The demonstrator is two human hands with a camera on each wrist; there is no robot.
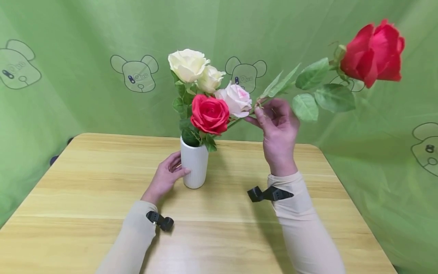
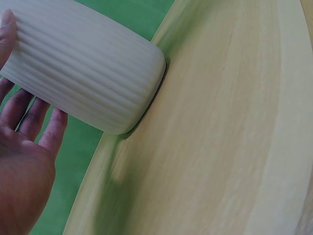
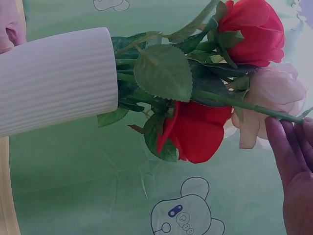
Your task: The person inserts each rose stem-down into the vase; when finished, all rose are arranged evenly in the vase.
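Note:
A white ribbed vase stands upright on the table, its side also filling the upper left of the left wrist view. My left hand holds it, thumb on the front and fingers behind. Cream roses, a pale pink rose and a red rose rise from it; the right wrist view shows two red blooms there. My right hand pinches the green stem of another long red rose, tilted with its bloom up to the right. Its lower stem runs toward the vase; its end is hidden among leaves.
The wooden table carries the vase near its far edge. A green curtain with printed bear faces hangs close behind and at both sides. Each wrist bears a small black camera.

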